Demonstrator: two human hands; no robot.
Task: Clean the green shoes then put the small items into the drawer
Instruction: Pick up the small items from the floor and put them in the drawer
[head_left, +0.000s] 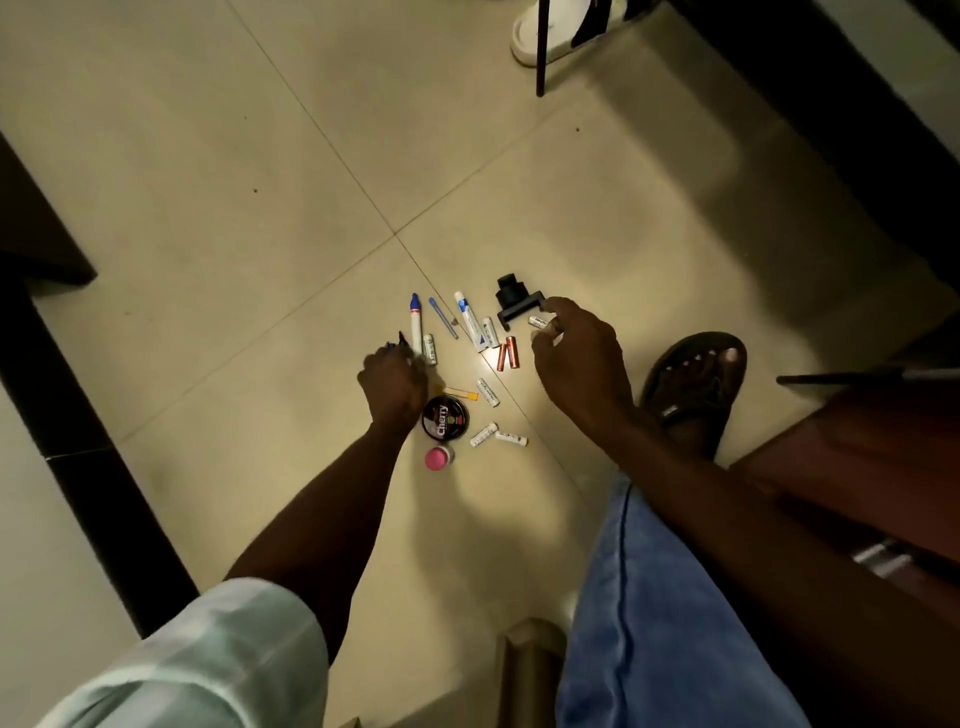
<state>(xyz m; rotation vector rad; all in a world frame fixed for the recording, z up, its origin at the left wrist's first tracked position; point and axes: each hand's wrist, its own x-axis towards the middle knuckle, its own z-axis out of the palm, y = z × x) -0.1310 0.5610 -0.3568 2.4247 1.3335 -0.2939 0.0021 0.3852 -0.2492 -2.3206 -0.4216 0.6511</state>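
crouching over the floor (260, 130), we pinch a battery (538, 322) in our right hand (576, 358); our left hand (393, 382), at nine o'clock of the tin (445, 417), grips a dark pen (400, 343).

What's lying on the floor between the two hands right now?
Head view: between the left hand and right hand lie two copper batteries, white batteries, a toothpaste tube and a small orange-tipped stick.

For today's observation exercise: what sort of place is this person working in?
Probably a room in a home. It has a tiled floor, dark wooden furniture at the edges, and a white slipper beside a chair leg.
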